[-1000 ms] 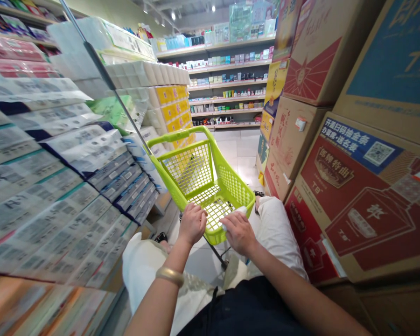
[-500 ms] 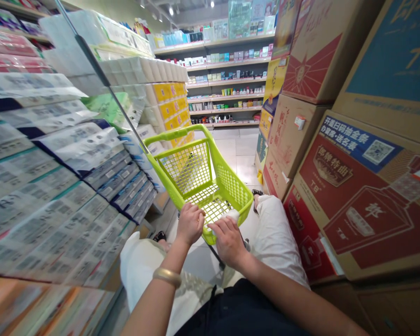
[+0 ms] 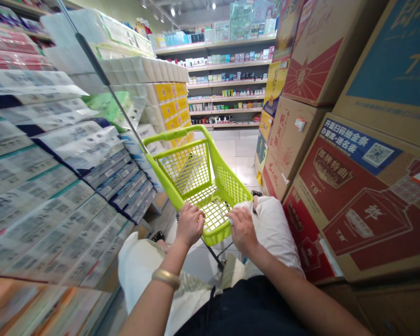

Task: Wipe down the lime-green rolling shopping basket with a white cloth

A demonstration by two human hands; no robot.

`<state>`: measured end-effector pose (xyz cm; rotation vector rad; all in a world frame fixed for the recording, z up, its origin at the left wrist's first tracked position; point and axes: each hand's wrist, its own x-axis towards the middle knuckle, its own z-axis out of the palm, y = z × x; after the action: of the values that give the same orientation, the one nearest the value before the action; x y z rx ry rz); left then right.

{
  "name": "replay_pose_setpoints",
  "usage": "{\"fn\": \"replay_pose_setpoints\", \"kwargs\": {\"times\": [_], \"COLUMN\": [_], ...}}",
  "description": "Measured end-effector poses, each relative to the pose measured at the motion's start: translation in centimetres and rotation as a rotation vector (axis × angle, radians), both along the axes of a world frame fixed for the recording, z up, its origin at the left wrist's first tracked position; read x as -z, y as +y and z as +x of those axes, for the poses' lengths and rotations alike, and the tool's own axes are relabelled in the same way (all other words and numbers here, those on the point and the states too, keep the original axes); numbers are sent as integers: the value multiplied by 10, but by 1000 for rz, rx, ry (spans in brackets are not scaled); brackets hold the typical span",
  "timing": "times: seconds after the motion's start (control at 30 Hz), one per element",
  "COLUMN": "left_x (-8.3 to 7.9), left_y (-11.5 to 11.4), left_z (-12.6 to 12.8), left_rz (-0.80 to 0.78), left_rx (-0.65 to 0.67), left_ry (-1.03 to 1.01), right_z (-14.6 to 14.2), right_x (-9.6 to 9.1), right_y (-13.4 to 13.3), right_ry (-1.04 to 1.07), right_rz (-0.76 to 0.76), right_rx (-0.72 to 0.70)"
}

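A lime-green shopping cart (image 3: 227, 170) with a lattice basket stands between my knees, its handle on the far side. My left hand (image 3: 190, 225) is closed round the near left part of the basket's rim, a gold-coloured bangle on its wrist. At the near right corner, my right hand (image 3: 243, 227) presses a white cloth or tissue (image 3: 245, 205) against the rim, fingers bent over it. Part of the cloth is hidden under the fingers, and it merges with my white trousers behind. A thin metal pole (image 3: 124, 112) with a dark grip rises from the cart's left side.
Stacked tissue packs (image 3: 52, 186) line my left side. Toilet-roll bundles (image 3: 143, 70) stand further back. Printed cardboard cartons (image 3: 364, 200) tower close on my right. Beyond the cart, tiled floor (image 3: 238, 149) leads to shelves (image 3: 227, 84) of small bottles and boxes.
My right hand and the white cloth have slid right along the near rim to the cart's right corner. My left hand keeps its hold, and the cart has hardly moved.
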<state>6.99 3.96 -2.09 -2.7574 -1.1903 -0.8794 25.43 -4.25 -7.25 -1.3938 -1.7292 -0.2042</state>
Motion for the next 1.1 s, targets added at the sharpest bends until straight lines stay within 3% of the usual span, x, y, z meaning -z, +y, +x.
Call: {"fn": "replay_pose_setpoints", "kwargs": {"times": [0.1,0.17,0.27,0.4,0.47,0.6,0.7,0.8,0.9,1.03,1.1], "left_x": [1,0,0,0,1,2,2,1,0,1,2], "left_y": [0,1,3,4,3,2,2,2,3,5,5], "left_z": [-1,-4,-9,-10,-8,-2,-2,-6,-11,-14,-12], "left_rz": [6,5,0,-17,-19,-14,-8,-6,-11,-21,-23], "left_rx": [0,4,23,39,36,8,0,7,27,37,34], "left_ry": [5,12,13,0,-13,-32,-26,-16,-3,-14,-26], "right_z": [-41,-46,-18,41,51,13,-33,-49,-20,41,54], "right_x": [-1,-4,-7,-7,-6,-3,-3,-5,-9,-12,-12], "right_y": [-11,-12,-4,11,14,5,-6,-10,-3,12,16], "right_ry": [-64,-126,-184,-112,-76,-19,-74,-134,-194,-149,-127], "right_rz": [-64,-75,-59,-21,-2,-25,-76,-91,-89,-44,-23], "right_rx": [-105,-195,-249,-116,-67,25,-63,-162,-221,-89,-43]}}
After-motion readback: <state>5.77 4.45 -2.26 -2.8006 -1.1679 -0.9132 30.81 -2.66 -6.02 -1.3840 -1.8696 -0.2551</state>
